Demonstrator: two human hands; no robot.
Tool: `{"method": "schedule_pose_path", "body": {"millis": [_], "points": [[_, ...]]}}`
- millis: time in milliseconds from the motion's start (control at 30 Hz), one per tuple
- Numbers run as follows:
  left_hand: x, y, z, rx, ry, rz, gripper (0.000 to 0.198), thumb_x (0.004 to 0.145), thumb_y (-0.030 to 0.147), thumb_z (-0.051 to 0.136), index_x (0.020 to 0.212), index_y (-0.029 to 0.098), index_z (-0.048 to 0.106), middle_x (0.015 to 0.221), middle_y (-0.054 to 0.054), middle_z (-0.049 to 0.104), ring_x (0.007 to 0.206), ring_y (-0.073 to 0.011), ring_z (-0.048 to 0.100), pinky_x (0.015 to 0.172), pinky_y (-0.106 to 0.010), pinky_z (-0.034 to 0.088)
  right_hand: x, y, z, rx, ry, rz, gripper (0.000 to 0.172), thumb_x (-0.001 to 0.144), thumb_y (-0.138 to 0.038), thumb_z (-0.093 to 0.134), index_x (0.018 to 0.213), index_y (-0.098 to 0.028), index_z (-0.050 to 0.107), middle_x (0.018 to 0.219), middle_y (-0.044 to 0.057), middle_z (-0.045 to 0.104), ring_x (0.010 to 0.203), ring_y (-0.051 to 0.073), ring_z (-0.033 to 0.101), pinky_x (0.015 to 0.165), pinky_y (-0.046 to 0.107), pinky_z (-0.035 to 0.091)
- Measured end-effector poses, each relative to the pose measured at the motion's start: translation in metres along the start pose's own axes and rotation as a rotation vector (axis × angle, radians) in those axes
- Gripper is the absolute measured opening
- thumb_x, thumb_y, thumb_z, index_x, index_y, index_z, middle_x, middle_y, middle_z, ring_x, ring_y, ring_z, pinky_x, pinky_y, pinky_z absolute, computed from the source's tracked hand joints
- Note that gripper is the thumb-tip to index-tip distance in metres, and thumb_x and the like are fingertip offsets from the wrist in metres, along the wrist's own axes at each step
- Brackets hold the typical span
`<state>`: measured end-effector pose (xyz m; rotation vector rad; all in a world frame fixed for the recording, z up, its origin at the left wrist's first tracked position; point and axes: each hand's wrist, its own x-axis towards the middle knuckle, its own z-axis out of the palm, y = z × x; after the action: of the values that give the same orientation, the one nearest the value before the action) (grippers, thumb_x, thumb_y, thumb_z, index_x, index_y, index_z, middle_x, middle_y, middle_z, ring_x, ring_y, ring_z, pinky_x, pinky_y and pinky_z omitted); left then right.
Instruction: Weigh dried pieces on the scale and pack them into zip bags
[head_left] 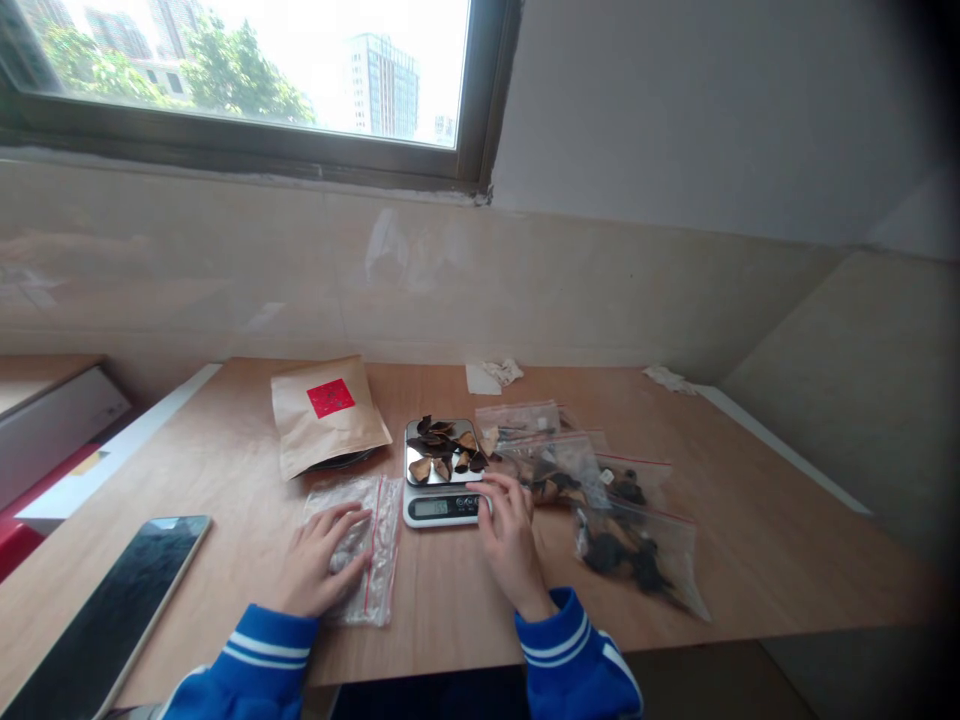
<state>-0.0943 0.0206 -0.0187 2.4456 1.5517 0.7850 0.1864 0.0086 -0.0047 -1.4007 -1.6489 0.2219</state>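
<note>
A small digital kitchen scale (420, 522) stands mid-table, its display lit with digits too small to read surely. Dried dark brown and tan pieces (442, 445) are heaped on its metal plate. My right hand (510, 530) is at the scale's right front corner, fingers loosely bent and apart, fingertips near the buttons. Clear zip bags (382, 550) with red seal lines lie flat left of the scale. My left hand (324, 560) rests on them with its fingers spread. To the right, several zip bags (637, 550) hold similar dark dried pieces.
A brown paper pouch (330, 420) with a red label lies behind my left hand. A large phone or tablet (112, 620) is at the left edge. White paper (484, 378) and a crumpled tissue (667, 380) lie at the back, by the tiled wall.
</note>
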Motion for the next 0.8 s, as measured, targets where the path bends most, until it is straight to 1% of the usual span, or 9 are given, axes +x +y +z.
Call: {"method": "schedule_pose_path", "body": {"millis": [100, 200, 300, 400, 500, 567, 633, 700, 800], "points": [[-0.006, 0.001, 0.005, 0.047, -0.019, -0.065, 0.034, 0.079, 0.048, 0.056, 0.109, 0.032, 0.064, 0.114, -0.004, 0.063, 0.105, -0.0246, 0.056, 0.084, -0.038, 0.046, -0.023, -0.017, 0.004, 0.101, -0.069, 0.034, 0.031, 0.088, -0.011, 0.038, 0.103, -0.026, 0.061, 0.108, 0.007, 0.053, 0.104, 0.023, 0.049, 0.094, 0.043, 0.039], [-0.002, 0.007, 0.003, 0.056, -0.041, -0.102, 0.026, 0.083, 0.047, 0.051, 0.094, 0.030, 0.068, 0.097, -0.003, 0.065, 0.094, -0.0222, 0.058, 0.078, -0.036, 0.045, -0.036, -0.040, 0.011, 0.203, -0.193, 0.021, 0.033, 0.085, -0.007, 0.040, 0.101, -0.026, 0.061, 0.104, 0.006, 0.054, 0.103, 0.022, 0.049, 0.092, 0.040, 0.042], [0.003, 0.016, 0.000, 0.089, -0.070, -0.146, 0.025, 0.086, 0.043, 0.048, 0.082, 0.027, 0.067, 0.086, -0.003, 0.064, 0.084, -0.0211, 0.057, 0.072, -0.035, 0.044, -0.040, -0.061, 0.021, 0.267, -0.279, 0.020, 0.033, 0.084, -0.005, 0.041, 0.100, -0.026, 0.061, 0.101, 0.006, 0.053, 0.102, 0.022, 0.049, 0.091, 0.040, 0.044], [0.000, 0.022, 0.002, 0.115, -0.058, -0.199, 0.025, 0.086, 0.042, 0.046, 0.088, 0.027, 0.066, 0.090, -0.004, 0.063, 0.085, -0.0216, 0.057, 0.073, -0.035, 0.043, -0.044, -0.074, 0.031, 0.279, -0.293, 0.046, 0.031, 0.084, -0.005, 0.043, 0.100, -0.025, 0.060, 0.100, 0.006, 0.053, 0.101, 0.022, 0.050, 0.090, 0.041, 0.045], [-0.011, 0.022, 0.005, 0.149, -0.005, -0.246, 0.038, 0.083, 0.047, 0.050, 0.116, 0.029, 0.060, 0.101, -0.006, 0.061, 0.089, -0.0227, 0.057, 0.077, -0.037, 0.044, -0.051, -0.080, 0.040, 0.248, -0.310, 0.039, 0.032, 0.084, -0.006, 0.043, 0.105, -0.024, 0.059, 0.103, 0.007, 0.054, 0.101, 0.022, 0.051, 0.091, 0.042, 0.045], [-0.019, 0.018, 0.006, 0.192, 0.033, -0.281, 0.049, 0.080, 0.049, 0.053, 0.126, 0.030, 0.053, 0.108, -0.007, 0.060, 0.090, -0.0234, 0.057, 0.078, -0.038, 0.044, -0.055, -0.082, 0.046, 0.223, -0.345, 0.008, 0.035, 0.084, -0.007, 0.043, 0.112, -0.023, 0.056, 0.108, 0.008, 0.054, 0.104, 0.023, 0.052, 0.092, 0.043, 0.046], [-0.025, 0.013, 0.005, 0.214, 0.057, -0.302, 0.046, 0.079, 0.048, 0.056, 0.122, 0.033, 0.057, 0.117, -0.007, 0.057, 0.090, -0.0231, 0.057, 0.077, -0.038, 0.043, -0.056, -0.083, 0.052, 0.211, -0.384, -0.030, 0.039, 0.084, -0.007, 0.044, 0.118, -0.022, 0.054, 0.112, 0.009, 0.053, 0.107, 0.023, 0.051, 0.094, 0.042, 0.046], [-0.029, 0.007, 0.003, 0.220, 0.085, -0.317, 0.036, 0.078, 0.047, 0.058, 0.111, 0.034, 0.064, 0.120, -0.005, 0.058, 0.091, -0.0240, 0.056, 0.076, -0.038, 0.043, -0.052, -0.084, 0.058, 0.213, -0.418, -0.057, 0.039, 0.084, -0.006, 0.043, 0.118, -0.021, 0.054, 0.112, 0.010, 0.053, 0.107, 0.023, 0.051, 0.093, 0.041, 0.047], [-0.031, -0.001, -0.001, 0.249, 0.148, -0.316, 0.022, 0.077, 0.043, 0.060, 0.094, 0.033, 0.070, 0.108, -0.001, 0.066, 0.092, -0.0265, 0.055, 0.073, -0.037, 0.041, -0.042, -0.085, 0.062, 0.218, -0.442, -0.090, 0.032, 0.085, -0.007, 0.041, 0.109, -0.020, 0.059, 0.104, 0.009, 0.054, 0.104, 0.022, 0.052, 0.091, 0.040, 0.047]]}}
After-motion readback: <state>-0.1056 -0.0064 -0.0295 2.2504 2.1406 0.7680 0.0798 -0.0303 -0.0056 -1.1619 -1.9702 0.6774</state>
